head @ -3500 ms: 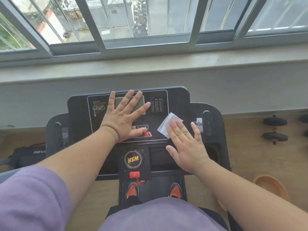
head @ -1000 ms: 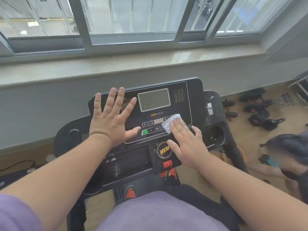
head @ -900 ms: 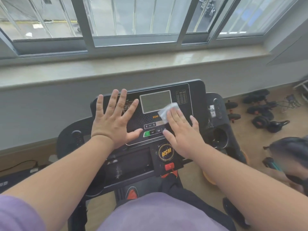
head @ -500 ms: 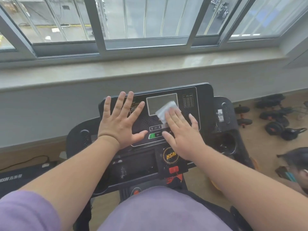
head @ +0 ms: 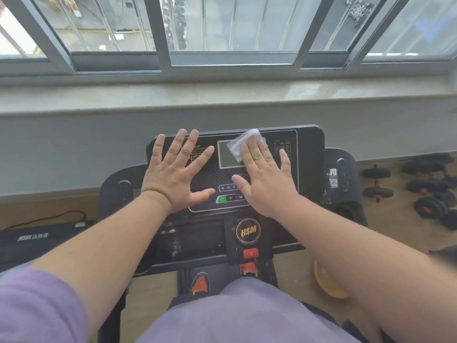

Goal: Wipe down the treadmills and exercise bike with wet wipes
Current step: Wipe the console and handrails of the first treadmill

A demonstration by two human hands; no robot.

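The right hand (head: 265, 180), fingers straight, presses a white wet wipe (head: 243, 146) onto the far right of the treadmill console (head: 309, 149) screen, the left hand (head: 176, 173) lies flat and splayed on the console's left, with dumbbells (head: 377, 183) on the floor at right

Dumbbells (head: 377, 183) lie on the wooden floor (head: 385, 233) beneath the window (head: 232, 30).
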